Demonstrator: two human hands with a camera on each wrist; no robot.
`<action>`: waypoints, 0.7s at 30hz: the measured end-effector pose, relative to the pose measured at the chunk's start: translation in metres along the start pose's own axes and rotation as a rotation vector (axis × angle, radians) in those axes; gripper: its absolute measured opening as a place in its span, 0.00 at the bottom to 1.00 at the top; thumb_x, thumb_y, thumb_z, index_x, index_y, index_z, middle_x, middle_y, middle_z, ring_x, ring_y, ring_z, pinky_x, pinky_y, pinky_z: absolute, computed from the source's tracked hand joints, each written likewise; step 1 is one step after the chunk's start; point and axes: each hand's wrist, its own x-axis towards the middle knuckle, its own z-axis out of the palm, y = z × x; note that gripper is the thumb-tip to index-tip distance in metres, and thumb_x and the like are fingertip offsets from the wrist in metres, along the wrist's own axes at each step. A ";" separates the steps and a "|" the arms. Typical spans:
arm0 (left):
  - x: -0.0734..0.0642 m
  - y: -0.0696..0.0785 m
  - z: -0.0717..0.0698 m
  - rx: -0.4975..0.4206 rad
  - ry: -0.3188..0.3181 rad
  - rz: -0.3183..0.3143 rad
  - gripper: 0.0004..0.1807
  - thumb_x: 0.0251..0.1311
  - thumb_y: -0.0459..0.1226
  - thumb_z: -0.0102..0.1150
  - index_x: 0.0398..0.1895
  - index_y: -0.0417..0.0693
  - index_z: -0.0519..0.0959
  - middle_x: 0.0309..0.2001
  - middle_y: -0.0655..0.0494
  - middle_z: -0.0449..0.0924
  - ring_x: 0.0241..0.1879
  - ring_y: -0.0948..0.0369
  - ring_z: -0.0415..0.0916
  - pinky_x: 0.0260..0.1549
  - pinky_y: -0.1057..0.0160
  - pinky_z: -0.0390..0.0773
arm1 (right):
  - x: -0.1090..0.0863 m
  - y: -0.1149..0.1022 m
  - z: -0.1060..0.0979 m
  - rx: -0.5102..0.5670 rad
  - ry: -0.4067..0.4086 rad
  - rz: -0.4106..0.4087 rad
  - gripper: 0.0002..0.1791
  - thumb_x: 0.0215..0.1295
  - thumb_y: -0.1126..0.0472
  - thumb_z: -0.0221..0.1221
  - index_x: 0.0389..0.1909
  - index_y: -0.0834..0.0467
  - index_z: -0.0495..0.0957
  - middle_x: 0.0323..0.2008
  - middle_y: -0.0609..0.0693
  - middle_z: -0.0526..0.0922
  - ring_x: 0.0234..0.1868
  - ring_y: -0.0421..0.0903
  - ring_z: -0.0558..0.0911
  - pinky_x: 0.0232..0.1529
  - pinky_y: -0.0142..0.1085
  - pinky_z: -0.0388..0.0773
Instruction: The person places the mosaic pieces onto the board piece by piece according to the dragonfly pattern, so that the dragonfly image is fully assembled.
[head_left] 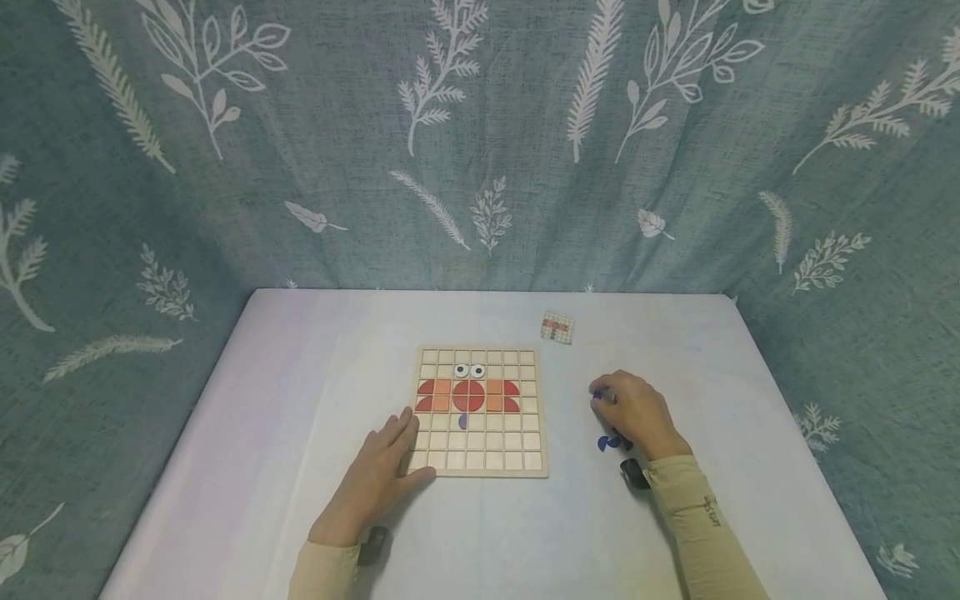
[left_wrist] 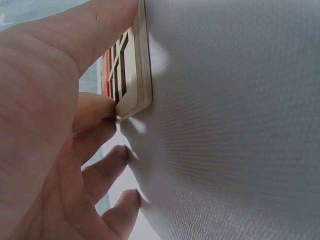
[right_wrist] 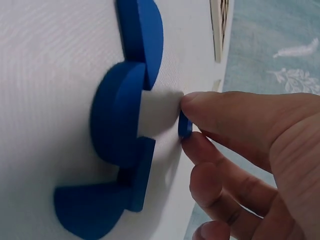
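Observation:
A wooden grid board (head_left: 480, 462) lies on the white table, bearing red quarter-round tiles (head_left: 468, 396), orange square tiles (head_left: 442, 395), two eye tiles (head_left: 469, 371) and one blue quarter-round tile (head_left: 462, 422). My left hand (head_left: 378, 475) rests at the board's near left corner, thumb on the near edge and fingers along the left side. To the right of the board, my right hand (head_left: 637, 412) pinches a small blue tile (right_wrist: 185, 125) between thumb and index finger. Several loose blue quarter-round tiles (right_wrist: 117, 115) lie on the table beside that hand.
A small pattern card (head_left: 557, 327) lies beyond the board's far right corner, with a similar grid picture on it. Green leaf-patterned cloth (head_left: 487, 150) hangs behind and at both sides of the white table (head_left: 337, 333). Each wrist wears a dark camera (head_left: 634, 474).

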 end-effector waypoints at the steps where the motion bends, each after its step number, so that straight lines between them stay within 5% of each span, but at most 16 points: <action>1: 0.000 0.000 0.000 -0.004 -0.005 -0.005 0.45 0.60 0.49 0.71 0.74 0.35 0.64 0.75 0.38 0.61 0.73 0.39 0.58 0.69 0.33 0.58 | 0.000 -0.001 0.001 0.000 -0.002 -0.002 0.12 0.61 0.58 0.68 0.45 0.55 0.87 0.44 0.53 0.87 0.39 0.50 0.84 0.38 0.48 0.83; 10: 0.002 0.000 0.000 -0.002 -0.017 -0.013 0.45 0.60 0.49 0.70 0.75 0.35 0.64 0.75 0.38 0.60 0.74 0.39 0.57 0.70 0.34 0.58 | 0.003 -0.012 0.010 0.013 0.024 -0.085 0.10 0.58 0.60 0.71 0.42 0.53 0.88 0.42 0.48 0.87 0.44 0.50 0.85 0.43 0.48 0.83; 21: 0.002 -0.001 0.000 -0.002 -0.016 -0.015 0.45 0.61 0.49 0.70 0.74 0.35 0.64 0.75 0.38 0.61 0.74 0.39 0.58 0.70 0.35 0.58 | 0.007 -0.046 0.020 0.055 0.072 -0.268 0.10 0.59 0.58 0.72 0.42 0.51 0.87 0.39 0.44 0.85 0.27 0.38 0.72 0.24 0.31 0.71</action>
